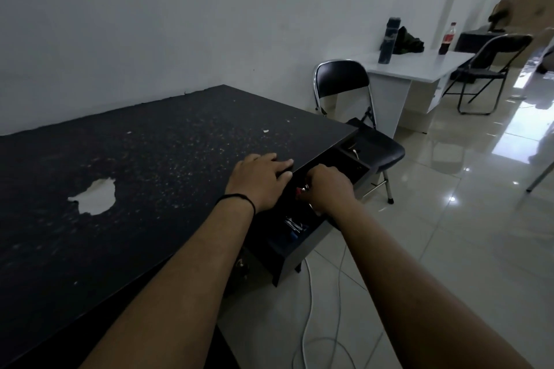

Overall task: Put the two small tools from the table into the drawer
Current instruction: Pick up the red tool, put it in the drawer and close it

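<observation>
The black drawer (302, 252) stands pulled out from under the right edge of the dark table (135, 177). My right hand (329, 189) is inside the drawer, closed around a small tool with a red and metal end (302, 189). My left hand (260, 180) lies flat on the tabletop at its edge, fingers spread, holding nothing. Another small tool with blue and silver parts (293, 226) lies in the drawer's near compartment. A light item (355, 153) sits in the far compartment.
A black folding chair (359, 117) stands just beyond the drawer. White cables (308, 308) trail on the tiled floor below it. A white desk (419, 69) with bottles and a second chair (485, 69) stand farther right. The tabletop has a worn white patch (96, 196).
</observation>
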Action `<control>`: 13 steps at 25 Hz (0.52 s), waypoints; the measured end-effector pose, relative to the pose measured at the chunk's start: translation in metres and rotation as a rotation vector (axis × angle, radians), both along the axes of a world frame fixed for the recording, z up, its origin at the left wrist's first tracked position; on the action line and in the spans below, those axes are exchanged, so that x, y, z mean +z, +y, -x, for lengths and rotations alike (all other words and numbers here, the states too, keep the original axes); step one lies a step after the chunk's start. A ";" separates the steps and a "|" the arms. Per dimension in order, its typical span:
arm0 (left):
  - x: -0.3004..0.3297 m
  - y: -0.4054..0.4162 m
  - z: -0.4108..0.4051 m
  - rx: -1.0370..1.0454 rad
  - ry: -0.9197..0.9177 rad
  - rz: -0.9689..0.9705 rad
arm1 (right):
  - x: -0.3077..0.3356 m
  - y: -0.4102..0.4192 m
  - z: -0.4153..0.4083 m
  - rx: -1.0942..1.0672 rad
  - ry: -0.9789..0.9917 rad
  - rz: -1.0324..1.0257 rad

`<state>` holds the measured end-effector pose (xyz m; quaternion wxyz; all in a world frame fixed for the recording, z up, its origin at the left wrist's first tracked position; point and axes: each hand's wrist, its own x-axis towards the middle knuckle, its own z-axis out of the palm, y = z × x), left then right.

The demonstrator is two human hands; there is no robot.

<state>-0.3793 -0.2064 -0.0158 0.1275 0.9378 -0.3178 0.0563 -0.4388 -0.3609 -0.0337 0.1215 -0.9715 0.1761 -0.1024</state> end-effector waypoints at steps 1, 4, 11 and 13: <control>0.000 0.000 0.000 -0.001 0.005 -0.007 | 0.000 0.002 -0.003 -0.002 0.031 0.008; 0.000 0.002 0.003 -0.011 0.017 -0.036 | -0.001 0.009 -0.004 -0.026 0.128 -0.024; -0.002 0.019 0.031 -0.027 -0.045 -0.146 | -0.044 0.028 0.046 -0.482 -0.640 -0.474; -0.003 0.024 0.040 -0.021 -0.060 -0.212 | -0.064 0.041 0.057 -0.599 -0.658 -0.755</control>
